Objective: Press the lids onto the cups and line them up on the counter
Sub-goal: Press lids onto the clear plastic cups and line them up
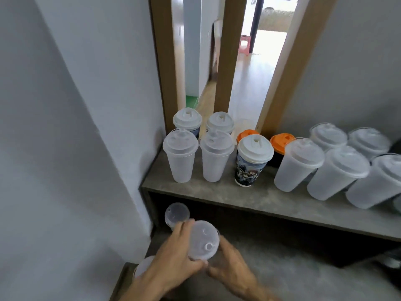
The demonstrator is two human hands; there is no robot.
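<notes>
Both hands meet low in front of the counter (pixel 217 192), around one clear lid (pixel 202 241) that sits on a cup; the cup itself is hidden beneath the lid and hands. Left hand (pixel 173 255) reaches in from the lower left with its forearm angled up and right, fingers curled over the lid's near-left rim and thumb wrapped along its lower edge. Right hand (pixel 231 266) comes from the lower right, its fingers curled in at the lid's right and lower rim, touching the left thumb's tip. The frame is blurred here, so how firmly either grips cannot be told.

Just behind the left fingers another clear lid (pixel 176 213) shows, and a third clear piece (pixel 144 266) peeks out beside the left wrist.

On the counter stand lidded cups in rows: two frosted cups (pixel 181 157) at the left front with two white-lidded ones behind, a printed cup (pixel 251 161) in the middle, two orange lids (pixel 281 142) behind it, and a cluster of frosted cups (pixel 338 170) to the right.
</notes>
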